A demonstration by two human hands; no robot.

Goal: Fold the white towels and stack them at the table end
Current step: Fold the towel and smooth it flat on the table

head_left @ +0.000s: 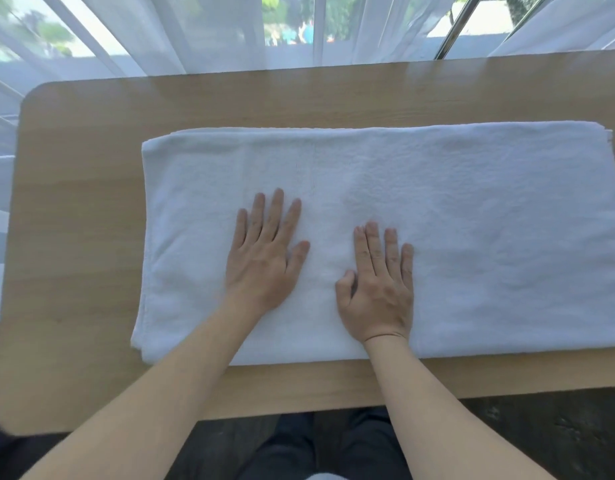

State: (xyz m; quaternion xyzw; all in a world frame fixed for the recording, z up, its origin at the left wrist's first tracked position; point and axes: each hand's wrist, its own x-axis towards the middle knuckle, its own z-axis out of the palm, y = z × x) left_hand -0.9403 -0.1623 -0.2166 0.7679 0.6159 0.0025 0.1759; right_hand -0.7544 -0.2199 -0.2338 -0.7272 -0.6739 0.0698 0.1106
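A white towel [437,220] lies across the desk [74,220], already doubled lengthwise, to judge by the layered edges along its far side and left end. It covers most of the desk from left of centre to the right, where it runs out of view. Both hands lie flat on it, palms down, fingers straight and gripping nothing: the left hand [264,258] sits left of centre, the right hand [379,289] just beside it and slightly nearer, thumb tucked inward.

The step in hand looks like smoothing the towel between folds. The next move probably calls for taking one short end by its corners and carrying it over to meet the other, keeping the edges square, then pressing the new crease.

The towel's right end is cut off, so its full length and the state of that end cannot be told. No other towels and no stack are visible; whichever desk end is meant, only the left one shows. How many layers lie under the hands is unclear. Beyond the desk hang sheer curtains [202,32].
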